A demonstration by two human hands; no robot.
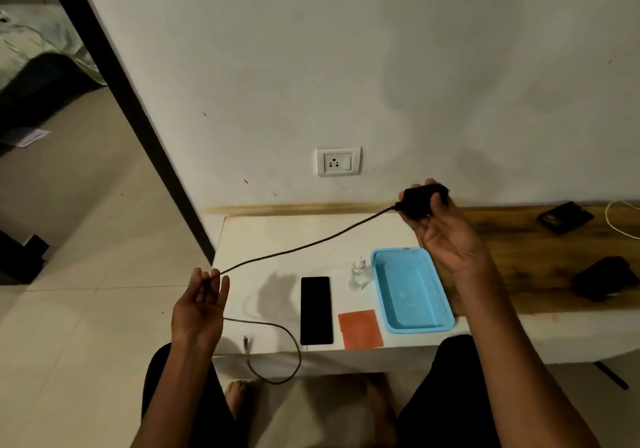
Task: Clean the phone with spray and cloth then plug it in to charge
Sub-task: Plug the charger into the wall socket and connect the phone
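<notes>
This is a room in a home. A low white counter (263, 236) stands against a plain, stained white wall (346, 49) with a white plug socket (338, 161) in it. The floor has big pale tiles (86, 239). Through a dark door frame (114, 73), a bed with rumpled light sheets (24, 38) shows.

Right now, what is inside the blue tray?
Nothing shows inside the blue tray; its bare floor is visible throughout. The right hand hovers past its far corner, hiding only table.
</notes>
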